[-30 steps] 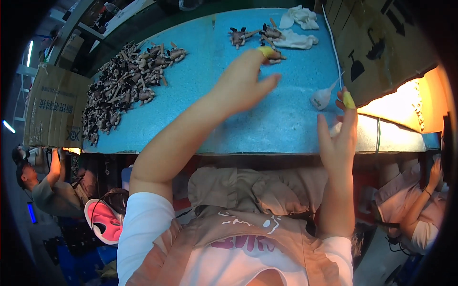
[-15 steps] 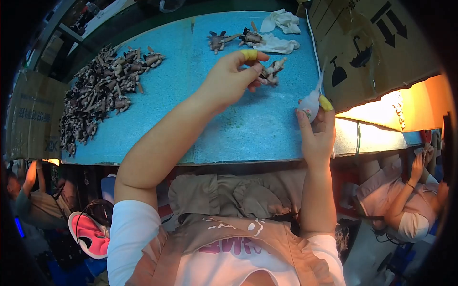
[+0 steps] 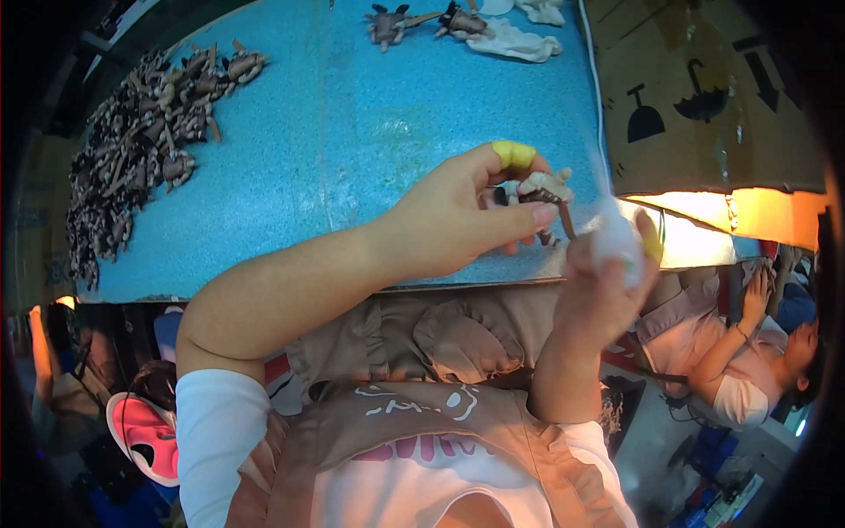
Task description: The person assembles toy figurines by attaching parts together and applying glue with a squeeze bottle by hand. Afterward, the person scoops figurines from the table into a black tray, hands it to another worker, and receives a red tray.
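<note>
1. Small figurine and white squeeze bottle moved nearer the front edge of the blue tabletop.
2. Left hand pinches figurine above tabletop.
3. Right hand clasps bottle just beside it; nozzle blurred.
4. Risks: loose pinch could drop figurine; hard squeeze could spill.

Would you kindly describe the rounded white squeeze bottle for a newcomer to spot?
Follow the near edge of the wide blue tabletop rightward to the person's right hand. That hand holds the rounded white squeeze bottle, slightly blurred, its thin nozzle pointing up the picture. Its white body and nozzle set it apart from the small brown-and-beige figurine in the left hand.
</note>
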Available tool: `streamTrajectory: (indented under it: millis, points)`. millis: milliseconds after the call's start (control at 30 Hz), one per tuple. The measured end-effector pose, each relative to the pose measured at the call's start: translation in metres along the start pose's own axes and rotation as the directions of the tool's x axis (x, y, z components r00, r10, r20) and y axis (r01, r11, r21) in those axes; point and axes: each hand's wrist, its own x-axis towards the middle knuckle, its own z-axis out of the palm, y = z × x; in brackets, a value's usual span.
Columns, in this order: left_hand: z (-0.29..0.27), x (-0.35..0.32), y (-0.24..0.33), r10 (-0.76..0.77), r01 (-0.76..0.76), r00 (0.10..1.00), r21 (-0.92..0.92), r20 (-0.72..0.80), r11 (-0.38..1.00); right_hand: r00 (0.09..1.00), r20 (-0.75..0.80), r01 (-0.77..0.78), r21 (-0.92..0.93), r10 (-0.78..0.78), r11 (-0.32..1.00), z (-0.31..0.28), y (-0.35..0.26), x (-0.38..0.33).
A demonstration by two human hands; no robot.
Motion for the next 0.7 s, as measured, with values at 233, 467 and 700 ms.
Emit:
streamTrajectory:
  millis: [233,467,700]
  points:
    - [0.002,-0.002,-0.012,0.182,-0.181,0.983,0.089,-0.005,0.979,0.996,0.084,-0.018,0.444,-0.021,0.896,-0.028,-0.037,-0.001]
    - [0.003,-0.001,-0.016,0.469,-0.450,0.876,0.544,0.113,0.708,0.916,0.040,0.393,0.115,-0.399,0.912,-0.019,-0.038,-0.015]
    - [0.003,0.001,-0.020,0.625,-0.582,0.771,0.541,0.127,0.607,0.882,0.137,0.454,0.015,-0.452,0.891,-0.025,-0.037,-0.018]
